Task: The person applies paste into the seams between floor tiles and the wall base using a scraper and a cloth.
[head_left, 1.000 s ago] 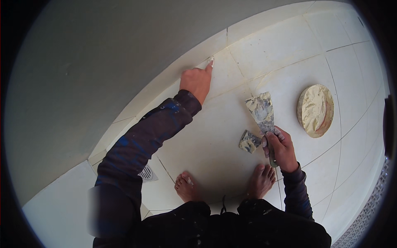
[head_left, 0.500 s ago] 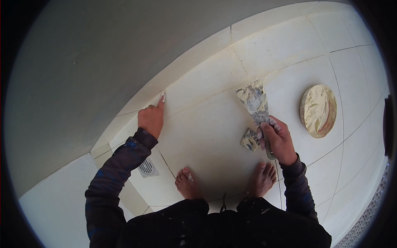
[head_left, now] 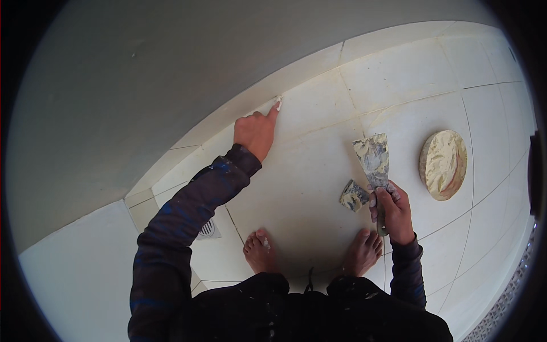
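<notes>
My left hand [head_left: 254,134] reaches out to the base of the wall. Its index finger is stretched out, with whitish paste on the tip, and touches the joint where the floor meets the skirting tiles [head_left: 228,110]. The other fingers are curled and hold nothing. My right hand [head_left: 397,214] is closed round the handle of a wide putty knife [head_left: 373,159], whose blade is smeared with cream paste and points away from me. A second, smaller smeared blade [head_left: 354,195] sticks out leftward from the same hand; its handle is hidden. Paste also coats my right fingers.
To the right, a round shallow container [head_left: 443,165] heaped with cream paste stands on the tiled floor [head_left: 307,171]. A grey wall [head_left: 142,102] rises at the left. Beside my left forearm lies a slotted floor drain [head_left: 208,229], partly covered. My bare feet [head_left: 364,251] stand close by.
My left hand has slid along the wall joint, away from me and to the right. My right hand with the putty knife has shifted slightly right and nearer, and the knife is more upright in view.
</notes>
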The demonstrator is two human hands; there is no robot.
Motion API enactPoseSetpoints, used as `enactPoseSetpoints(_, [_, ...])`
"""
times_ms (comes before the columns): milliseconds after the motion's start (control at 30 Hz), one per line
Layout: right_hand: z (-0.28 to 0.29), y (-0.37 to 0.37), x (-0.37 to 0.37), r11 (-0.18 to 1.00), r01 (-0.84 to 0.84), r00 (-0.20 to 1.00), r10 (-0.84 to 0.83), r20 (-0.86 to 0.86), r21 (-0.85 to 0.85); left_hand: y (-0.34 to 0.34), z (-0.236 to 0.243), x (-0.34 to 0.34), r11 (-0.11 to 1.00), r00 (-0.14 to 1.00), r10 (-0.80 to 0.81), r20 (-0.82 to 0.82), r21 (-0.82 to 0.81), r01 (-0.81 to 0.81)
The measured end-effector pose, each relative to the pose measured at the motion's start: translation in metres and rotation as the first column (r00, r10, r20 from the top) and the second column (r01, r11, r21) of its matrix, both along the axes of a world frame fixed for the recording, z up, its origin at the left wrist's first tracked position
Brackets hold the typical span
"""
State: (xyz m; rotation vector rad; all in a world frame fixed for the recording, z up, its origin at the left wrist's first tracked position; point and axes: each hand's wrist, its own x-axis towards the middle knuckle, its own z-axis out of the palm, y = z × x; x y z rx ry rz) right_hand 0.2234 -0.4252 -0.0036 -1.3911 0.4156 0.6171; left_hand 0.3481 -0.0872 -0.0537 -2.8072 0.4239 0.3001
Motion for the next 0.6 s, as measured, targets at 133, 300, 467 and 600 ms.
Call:
enactPoseSetpoints(133, [-0.001, 0.006, -0.001, 1.0, -0.002, 1.0, 0.002, -0.012, 0.006, 0.049, 0.005, -0.038, 0.992, 0.999, 0.031, -0.014, 0.127, -0.029])
enactPoseSetpoints(300, [-0.002, 0.01, 0.003, 0.999, -0.038, 0.999, 0.038, -0.006, -0.012, 0.128, 0.01, -0.099, 0.949, 0.994, 0.103, -0.038, 0.302, -0.087])
enactPoseSetpoints(467, [0.007, 0.022, 0.006, 0.999, -0.043, 0.999, 0.043, -0.008, -0.012, 0.214, 0.026, -0.16, 0.839, 0.916, 0.392, -0.081, 0.439, -0.321])
enactPoseSetpoints(600, [0.001, 0.032, 0.0, 0.991, -0.123, 0.992, 0.124, 0.012, -0.046, 0.185, 0.048, -0.17, 0.877, 0.889, 0.458, 0.001, 0.159, -0.453])
